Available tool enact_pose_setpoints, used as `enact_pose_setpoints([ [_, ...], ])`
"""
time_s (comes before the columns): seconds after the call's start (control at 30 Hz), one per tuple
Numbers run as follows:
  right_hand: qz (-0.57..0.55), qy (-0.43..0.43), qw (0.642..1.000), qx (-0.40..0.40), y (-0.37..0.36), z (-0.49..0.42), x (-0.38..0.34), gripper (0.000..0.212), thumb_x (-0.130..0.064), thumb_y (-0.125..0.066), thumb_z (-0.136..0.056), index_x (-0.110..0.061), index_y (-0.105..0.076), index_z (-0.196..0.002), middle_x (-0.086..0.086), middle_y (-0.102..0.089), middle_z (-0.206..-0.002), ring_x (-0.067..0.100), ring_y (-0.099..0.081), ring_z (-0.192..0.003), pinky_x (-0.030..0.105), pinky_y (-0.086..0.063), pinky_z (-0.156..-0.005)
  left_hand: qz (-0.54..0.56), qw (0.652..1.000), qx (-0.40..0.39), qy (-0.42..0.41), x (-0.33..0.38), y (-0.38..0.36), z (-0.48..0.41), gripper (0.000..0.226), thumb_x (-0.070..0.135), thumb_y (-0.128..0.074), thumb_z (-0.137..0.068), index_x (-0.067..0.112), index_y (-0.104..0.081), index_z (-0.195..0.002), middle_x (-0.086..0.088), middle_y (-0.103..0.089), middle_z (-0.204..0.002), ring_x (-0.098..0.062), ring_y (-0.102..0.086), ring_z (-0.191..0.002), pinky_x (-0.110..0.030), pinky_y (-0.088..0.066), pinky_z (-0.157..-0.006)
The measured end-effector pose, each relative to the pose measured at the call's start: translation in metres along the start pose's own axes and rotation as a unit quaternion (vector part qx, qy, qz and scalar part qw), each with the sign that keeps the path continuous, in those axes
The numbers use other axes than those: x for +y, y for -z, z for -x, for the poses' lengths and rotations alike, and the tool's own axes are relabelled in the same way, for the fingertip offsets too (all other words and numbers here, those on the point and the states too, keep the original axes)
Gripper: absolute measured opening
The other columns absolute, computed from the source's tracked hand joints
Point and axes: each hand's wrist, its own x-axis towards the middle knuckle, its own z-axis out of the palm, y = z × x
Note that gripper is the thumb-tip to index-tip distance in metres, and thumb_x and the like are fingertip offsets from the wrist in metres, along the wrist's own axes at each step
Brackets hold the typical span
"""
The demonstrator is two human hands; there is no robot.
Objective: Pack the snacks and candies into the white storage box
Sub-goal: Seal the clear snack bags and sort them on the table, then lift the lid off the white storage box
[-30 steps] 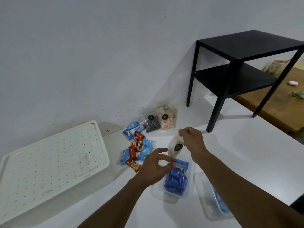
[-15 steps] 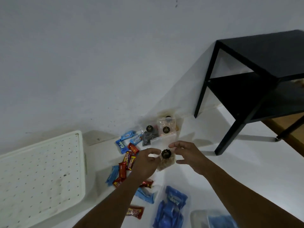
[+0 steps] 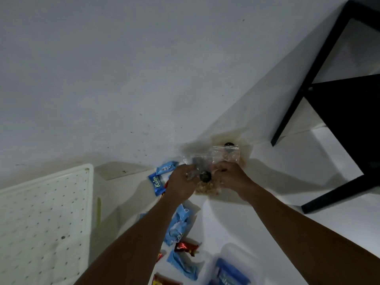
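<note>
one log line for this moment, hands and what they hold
left hand: gripping clear snack bag | right hand: gripping same bag | location: near wall

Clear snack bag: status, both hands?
Left hand and right hand both grip the clear snack bag near the wall. White storage box far left. Loose candy wrappers below; path clear.

Black side table (image 3: pixel 339 112) hems right; candy wrappers (image 3: pixel 178 225) litter left.
</note>
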Motion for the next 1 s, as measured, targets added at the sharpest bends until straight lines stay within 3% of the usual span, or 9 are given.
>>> enact_pose_setpoints([
  [0.07,0.016,0.004,0.999,0.034,0.001,0.004,0.000,0.019,-0.014,-0.060,-0.078,-0.027,-0.072,-0.081,-0.004,-0.068,-0.097,0.021,-0.064,-0.098,0.041,-0.053,-0.091,-0.015,1.000,-0.005,0.004,0.002,0.004,0.009,0.039,0.016,-0.071,-0.085,0.021,-0.062,-0.122,0.004,-0.061,-0.125,-0.017,-0.062,-0.111,-0.038,-0.052,-0.097],
  [0.23,0.064,0.021,0.994,0.085,0.001,0.033,-0.028,0.016,-0.015,-0.057,-0.084,-0.019,-0.072,-0.084,0.000,-0.071,-0.096,0.021,-0.065,-0.092,0.037,-0.054,-0.086,-0.028,0.999,-0.029,0.001,0.017,0.030,0.050,0.038,0.020,-0.071,-0.085,0.022,-0.063,-0.121,-0.004,-0.064,-0.126,-0.033,-0.064,-0.110,-0.045,-0.052,-0.093],
  [0.33,0.063,0.058,0.994,0.065,-0.017,0.056,-0.056,0.017,-0.016,-0.056,-0.086,-0.018,-0.073,-0.088,-0.002,-0.069,-0.086,0.018,-0.063,-0.084,0.029,-0.051,-0.073,-0.031,0.999,-0.019,-0.033,0.024,0.062,0.084,0.020,0.015,-0.070,-0.085,0.027,-0.062,-0.099,-0.002,-0.069,-0.097,-0.020,-0.067,-0.091,-0.028,-0.052,-0.082],
  [0.4,0.069,0.086,0.993,0.040,-0.037,0.066,-0.075,0.017,-0.015,-0.057,-0.086,-0.020,-0.074,-0.087,-0.005,-0.068,-0.083,0.017,-0.063,-0.085,0.031,-0.052,-0.075,-0.055,0.997,0.005,-0.059,0.023,0.085,0.104,0.018,0.017,-0.070,-0.082,0.027,-0.065,-0.097,0.003,-0.066,-0.093,-0.012,-0.063,-0.080,-0.025,-0.050,-0.076],
  [0.53,0.081,0.133,0.988,-0.010,-0.104,0.096,-0.111,0.014,-0.011,-0.060,-0.086,-0.018,-0.072,-0.087,-0.005,-0.066,-0.078,0.018,-0.063,-0.082,0.030,-0.051,-0.071,-0.075,0.994,0.068,-0.030,-0.002,0.148,0.147,0.045,0.028,-0.073,-0.084,0.026,-0.060,-0.128,0.000,-0.058,-0.133,-0.018,-0.064,-0.108,-0.032,-0.051,-0.096],
  [0.7,0.120,0.164,0.977,-0.058,-0.203,0.132,-0.125,0.009,-0.017,-0.066,-0.085,-0.019,-0.071,-0.091,0.000,-0.069,-0.092,0.024,-0.065,-0.098,0.040,-0.053,-0.090,-0.101,0.984,0.146,-0.007,-0.063,0.242,0.200,0.046,0.034,-0.068,-0.088,0.026,-0.057,-0.132,0.000,-0.055,-0.139,-0.021,-0.055,-0.123,-0.037,-0.043,-0.107],
  [0.83,0.139,0.155,0.977,-0.053,-0.270,0.156,-0.118,0.009,-0.021,-0.066,-0.084,-0.020,-0.069,-0.093,0.000,-0.066,-0.099,0.019,-0.062,-0.097,0.032,-0.050,-0.086,-0.150,0.972,0.177,0.021,-0.132,0.308,0.234,0.045,0.037,-0.067,-0.087,0.026,-0.059,-0.130,-0.004,-0.055,-0.139,-0.023,-0.050,-0.130,-0.034,-0.035,-0.110],
  [0.93,0.189,0.155,0.969,-0.019,-0.312,0.165,-0.103,0.021,-0.030,-0.068,-0.082,-0.022,-0.066,-0.101,0.002,-0.063,-0.109,0.017,-0.060,-0.092,0.028,-0.047,-0.080,-0.192,0.958,0.208,0.048,-0.185,0.352,0.250,0.049,0.052,-0.067,-0.081,0.032,-0.060,-0.126,-0.004,-0.052,-0.141,-0.025,-0.042,-0.135,-0.041,-0.032,-0.112],
  [1.0,0.221,0.145,0.964,0.015,-0.333,0.164,-0.091,0.032,-0.037,-0.069,-0.081,-0.025,-0.063,-0.110,0.009,-0.054,-0.129,0.023,-0.059,-0.107,0.033,-0.048,-0.094,-0.218,0.947,0.221,0.085,-0.217,0.378,0.257,0.061,0.070,-0.060,-0.074,0.039,-0.057,-0.127,-0.003,-0.043,-0.150,-0.027,-0.030,-0.142,-0.046,-0.030,-0.114],
])
